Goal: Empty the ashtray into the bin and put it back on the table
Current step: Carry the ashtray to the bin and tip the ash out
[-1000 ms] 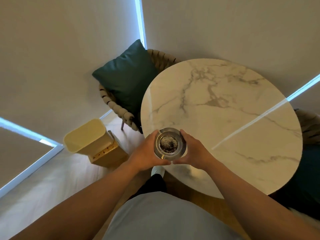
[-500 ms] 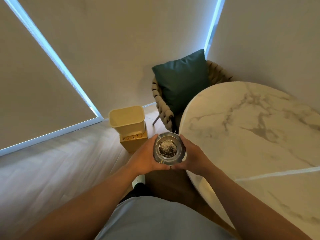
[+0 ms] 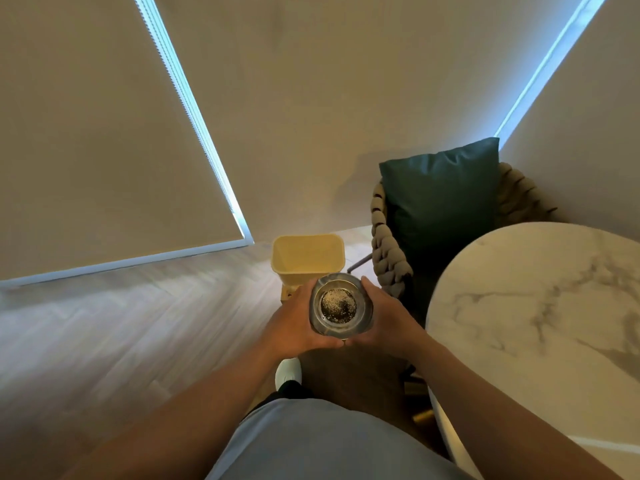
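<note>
I see the ashtray just below the middle of the frame, a round metal dish held upright with its mouth toward the camera; a dark heap of speckled ash sits in its centre. The left hand wraps its left side and the right hand its right side, both closed around the rim, thumbs nearly meeting under the near edge; the ashtray is off the table and over the floor. Directly above it in the frame stands the bin, pale yellow and open-topped, its lower front hidden behind the ashtray and the left fingers; it seems to rest on a small tan box, though only a sliver shows. To the right of the bin is a woven chair with a dark green cushion propped in it; the round marble table fills the right edge of the frame, just beside my right forearm. The wood floor spreads across the lower left; a white shoe shows below the hands, and pale blinds with a bright blue-lit edge take up the upper left.
</note>
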The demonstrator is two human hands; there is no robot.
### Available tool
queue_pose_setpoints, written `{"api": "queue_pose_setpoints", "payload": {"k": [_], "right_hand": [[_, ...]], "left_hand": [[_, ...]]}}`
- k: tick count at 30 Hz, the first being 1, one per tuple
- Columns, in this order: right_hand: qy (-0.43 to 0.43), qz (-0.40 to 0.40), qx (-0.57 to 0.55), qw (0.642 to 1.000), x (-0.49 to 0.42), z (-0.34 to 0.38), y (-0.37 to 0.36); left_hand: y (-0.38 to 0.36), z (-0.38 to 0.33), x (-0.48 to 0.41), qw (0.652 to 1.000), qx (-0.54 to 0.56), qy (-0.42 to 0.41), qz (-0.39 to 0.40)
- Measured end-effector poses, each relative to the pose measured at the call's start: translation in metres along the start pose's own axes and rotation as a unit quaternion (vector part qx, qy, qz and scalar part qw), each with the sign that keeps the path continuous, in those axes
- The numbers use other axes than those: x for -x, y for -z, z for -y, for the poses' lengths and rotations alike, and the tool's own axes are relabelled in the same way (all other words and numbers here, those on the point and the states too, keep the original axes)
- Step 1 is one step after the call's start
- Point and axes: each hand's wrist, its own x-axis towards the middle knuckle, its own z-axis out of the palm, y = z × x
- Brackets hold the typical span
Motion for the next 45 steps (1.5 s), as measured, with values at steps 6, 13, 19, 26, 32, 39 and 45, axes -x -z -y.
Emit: {"api": "queue_pose_setpoints", "payload": {"k": [6,13,19,26,32,39,45], "right_hand": [[-0.012,-0.018,-0.005,1.0,-0.072,0.013,0.0],[-0.047,-0.005,-0.004,0.999,-0.141,0.025,-0.007],[-0.063,-0.001,0.004,0.998,-0.185,0.026,-0.012],[-0.039,0.019,-0.017,0.999,-0.219,0.021,-0.001],[-0.024,0.05,-0.012,0.998,-0.242,-0.012,0.001],[-0.023,0.09,-0.034,0.995,-0.271,-0.062,-0.013],[-0.076,0.083,-0.121,0.986,-0.298,-0.1,-0.045]], "left_hand": [[0.05,0.025,-0.054,1.0,-0.011,0.018,0.019],[0.101,0.053,-0.102,0.999,-0.018,0.023,0.035],[0.129,0.068,-0.133,0.999,-0.018,0.023,0.041],[0.134,0.074,-0.16,1.0,-0.007,0.026,0.015],[0.121,0.084,-0.178,0.998,-0.028,0.047,-0.021],[0.089,0.122,-0.201,0.996,-0.036,0.067,-0.04],[0.071,0.176,-0.221,0.997,-0.045,0.063,-0.03]]}}
